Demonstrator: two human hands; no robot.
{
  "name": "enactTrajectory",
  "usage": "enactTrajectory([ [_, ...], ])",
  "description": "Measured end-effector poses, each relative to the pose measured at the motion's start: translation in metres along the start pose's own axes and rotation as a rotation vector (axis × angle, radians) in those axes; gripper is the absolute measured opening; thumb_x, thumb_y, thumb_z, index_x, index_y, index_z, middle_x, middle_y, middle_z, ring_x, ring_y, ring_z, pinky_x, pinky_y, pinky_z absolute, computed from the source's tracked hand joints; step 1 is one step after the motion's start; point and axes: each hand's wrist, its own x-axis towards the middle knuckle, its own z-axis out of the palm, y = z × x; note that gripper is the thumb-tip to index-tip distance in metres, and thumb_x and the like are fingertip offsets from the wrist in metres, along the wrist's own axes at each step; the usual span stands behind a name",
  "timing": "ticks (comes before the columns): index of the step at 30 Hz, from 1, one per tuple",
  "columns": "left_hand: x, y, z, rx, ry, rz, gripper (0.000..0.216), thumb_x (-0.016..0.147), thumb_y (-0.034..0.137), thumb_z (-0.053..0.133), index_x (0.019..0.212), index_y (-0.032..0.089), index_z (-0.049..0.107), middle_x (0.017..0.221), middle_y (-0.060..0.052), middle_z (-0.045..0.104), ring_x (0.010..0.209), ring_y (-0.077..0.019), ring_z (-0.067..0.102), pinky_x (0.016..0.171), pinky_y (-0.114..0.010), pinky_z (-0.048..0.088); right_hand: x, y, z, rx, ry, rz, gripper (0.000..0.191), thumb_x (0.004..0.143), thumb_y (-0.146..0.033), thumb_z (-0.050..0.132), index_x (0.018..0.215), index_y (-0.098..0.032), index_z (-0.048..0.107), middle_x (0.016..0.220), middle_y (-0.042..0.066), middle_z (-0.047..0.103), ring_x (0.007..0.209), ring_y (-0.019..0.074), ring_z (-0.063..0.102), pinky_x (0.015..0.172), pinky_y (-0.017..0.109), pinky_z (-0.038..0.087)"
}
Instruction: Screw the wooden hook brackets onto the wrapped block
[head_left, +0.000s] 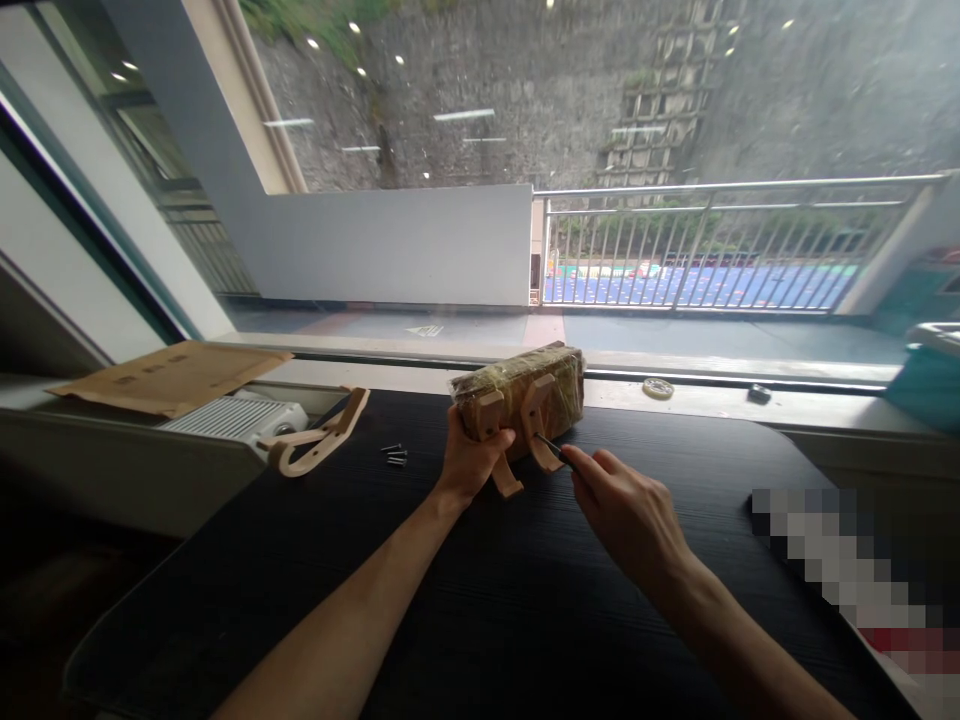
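A plastic-wrapped wooden block (pixel 547 385) stands on the black table (pixel 480 600) near the window. Two wooden hooks (pixel 534 420) hang on its near face. My left hand (pixel 469 460) is closed around the block's lower left end and the left hook. My right hand (pixel 622 510) is closed on a thin dark tool (pixel 551 448), its tip against the right hook. Several small dark screws (pixel 395 455) lie on the table to the left of my left hand.
More loose wooden hooks (pixel 319 440) lie at the table's back left. A cardboard sheet (pixel 169 375) rests over a white grilled unit (pixel 232 418). A tape roll (pixel 658 388) and a small dark object (pixel 759 393) sit on the window sill. A teal bin (pixel 926 385) stands far right.
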Motion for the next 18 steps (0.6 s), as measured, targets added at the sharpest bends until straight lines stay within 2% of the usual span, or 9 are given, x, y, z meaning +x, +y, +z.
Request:
enactTrajectory([
  [3,0.003,-0.003,-0.001,-0.02,-0.006,0.014,0.049,0.055,0.02,0.075,0.094,0.019,0.045,0.08,0.003,0.054,0.073,-0.0132,0.054,0.067,-0.027,0.045,-0.001,-0.003,0.003,-0.062,0.029,-0.065,0.038,0.089,-0.018,0.037,0.121,-0.021,0.056,0.079,0.005,0.064,0.066,0.0168,0.06,0.052,0.026,0.035],
  [5,0.005,-0.004,-0.002,-0.036,-0.023,0.027,0.048,0.054,0.019,0.074,0.092,0.019,0.046,0.078,0.004,0.054,0.07,-0.0122,0.053,0.066,-0.026,0.044,0.0,-0.004,0.007,0.04,0.052,-0.017,0.036,0.089,-0.021,0.038,0.119,-0.019,0.057,0.085,0.006,0.066,0.071,0.0176,0.061,0.057,0.027,0.038],
  [8,0.005,-0.005,-0.003,-0.033,-0.042,0.039,0.046,0.054,0.019,0.074,0.09,0.018,0.047,0.075,0.004,0.053,0.068,-0.0117,0.052,0.063,-0.025,0.043,0.003,-0.005,0.01,0.391,0.058,0.201,0.034,0.086,-0.031,0.045,0.112,-0.018,0.061,0.091,0.007,0.067,0.077,0.0188,0.061,0.065,0.028,0.042],
  [10,0.005,-0.004,-0.004,-0.025,-0.044,0.031,0.046,0.054,0.019,0.074,0.091,0.018,0.047,0.075,0.004,0.053,0.068,-0.0119,0.052,0.062,-0.025,0.043,0.007,-0.004,0.009,0.691,0.003,0.391,0.036,0.083,-0.039,0.048,0.105,-0.016,0.064,0.076,0.005,0.066,0.067,0.0167,0.058,0.058,0.027,0.041],
  [13,0.005,-0.002,-0.006,-0.027,-0.056,-0.016,0.046,0.054,0.018,0.074,0.092,0.018,0.048,0.075,0.004,0.054,0.068,-0.0121,0.053,0.064,-0.026,0.044,0.012,0.0,0.001,1.027,-0.155,0.602,0.043,0.079,-0.048,0.05,0.096,-0.012,0.066,0.049,-0.004,0.047,0.043,0.0093,0.039,0.041,0.023,0.028],
  [15,0.005,0.002,-0.009,-0.035,-0.065,-0.042,0.046,0.053,0.017,0.074,0.092,0.018,0.05,0.074,0.004,0.055,0.067,-0.0127,0.054,0.064,-0.027,0.045,0.014,0.003,-0.008,1.106,-0.217,0.635,0.043,0.075,-0.05,0.054,0.087,-0.011,0.066,0.044,-0.007,0.036,0.039,0.0063,0.028,0.039,0.021,0.02],
  [18,0.005,0.009,-0.014,-0.07,-0.091,-0.064,0.046,0.055,0.018,0.073,0.096,0.018,0.052,0.078,0.001,0.06,0.073,-0.0163,0.059,0.066,-0.029,0.047,0.016,0.007,-0.023,1.191,-0.164,0.581,0.04,0.071,-0.051,0.058,0.079,-0.012,0.065,0.045,-0.007,0.035,0.041,0.0057,0.027,0.039,0.021,0.018],
])
